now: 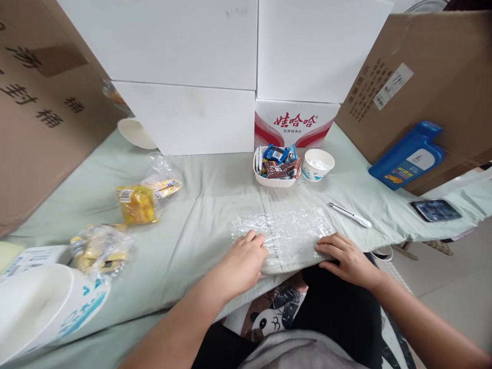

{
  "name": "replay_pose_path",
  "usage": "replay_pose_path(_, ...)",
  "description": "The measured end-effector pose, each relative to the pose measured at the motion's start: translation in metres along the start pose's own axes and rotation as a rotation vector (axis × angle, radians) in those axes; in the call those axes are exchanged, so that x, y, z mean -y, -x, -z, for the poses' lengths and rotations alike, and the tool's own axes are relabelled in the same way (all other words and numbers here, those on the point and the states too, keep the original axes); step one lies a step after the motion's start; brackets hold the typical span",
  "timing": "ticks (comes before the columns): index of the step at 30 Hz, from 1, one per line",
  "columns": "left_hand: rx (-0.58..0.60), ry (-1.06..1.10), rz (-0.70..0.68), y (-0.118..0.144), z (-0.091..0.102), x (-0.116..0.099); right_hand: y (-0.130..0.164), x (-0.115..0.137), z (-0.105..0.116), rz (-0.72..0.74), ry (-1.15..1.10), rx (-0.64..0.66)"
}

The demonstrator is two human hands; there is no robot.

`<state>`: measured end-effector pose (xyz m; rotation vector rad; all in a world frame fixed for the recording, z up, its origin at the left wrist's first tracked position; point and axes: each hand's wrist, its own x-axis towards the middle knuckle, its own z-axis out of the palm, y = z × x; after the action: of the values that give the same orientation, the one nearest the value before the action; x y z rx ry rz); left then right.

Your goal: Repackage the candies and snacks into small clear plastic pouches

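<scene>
A crinkled clear plastic bag (286, 238) lies flat on the cloth close to the front edge. On its left side rests my left hand (246, 259), the fingers curled down and closed on the plastic. My right hand (346, 259) is at the bag's right edge, its fingers stretched over the plastic and the thumb apart from them. Just beyond my right hand lies a white pen-like cutter (350, 214). Behind the bag stands a white tub (274, 181) full of small wrapped snacks (279, 166). A paper cup (318, 165) with white contents stands beside the tub.
To the left are a yellow snack pack (137, 205), a bag of snacks (102, 251) and a large paper bucket (34, 307). White boxes (184, 118) form the back. A blue bottle (407, 156) leans on a brown carton (434, 92), near a phone (436, 210).
</scene>
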<state>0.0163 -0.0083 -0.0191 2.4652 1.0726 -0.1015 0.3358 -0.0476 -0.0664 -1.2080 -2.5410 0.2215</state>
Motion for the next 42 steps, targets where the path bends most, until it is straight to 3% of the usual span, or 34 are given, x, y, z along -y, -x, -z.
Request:
replay_pose_path(5,0.067,0.206,0.054,0.011,0.030,0.010,-0.002,0.004,0.013,0.008,-0.137,0.009)
replay_pose_path(8,0.082,0.334,0.139,0.014,0.040,0.022,-0.008,0.003,0.016,-0.115,-0.255,0.004)
replay_pose_path(14,-0.026,0.315,0.361,0.001,0.028,0.045,-0.033,-0.011,0.004,-0.540,-0.248,-0.124)
replay_pose_path(19,-0.081,0.097,0.494,-0.011,0.021,0.048,-0.052,-0.014,-0.009,-0.617,-0.032,-0.117)
replay_pose_path(24,-0.055,-0.004,0.571,-0.016,0.018,0.050,-0.055,-0.015,-0.018,-0.633,0.128,-0.095)
replay_pose_path(28,-0.071,-0.073,0.632,-0.008,0.024,0.047,-0.054,-0.017,-0.016,-0.515,0.239,-0.222)
replay_pose_path(31,-0.242,-0.162,0.618,0.001,0.029,0.033,-0.054,-0.009,-0.009,-0.282,0.239,-0.334)
replay_pose_path(33,-0.313,-0.157,0.506,0.002,0.028,0.019,-0.056,0.001,-0.008,-0.094,0.191,-0.239)
replay_pose_path(36,-0.212,-0.058,0.329,-0.005,0.018,0.003,-0.060,0.014,-0.016,0.092,0.152,0.034)
replay_pose_path(39,-0.123,-0.083,0.377,-0.012,0.007,0.004,-0.056,0.012,-0.025,0.022,0.176,0.155)
replay_pose_path(42,-0.152,-0.155,0.451,-0.014,0.005,0.020,-0.040,0.001,-0.024,-0.071,0.216,0.146)
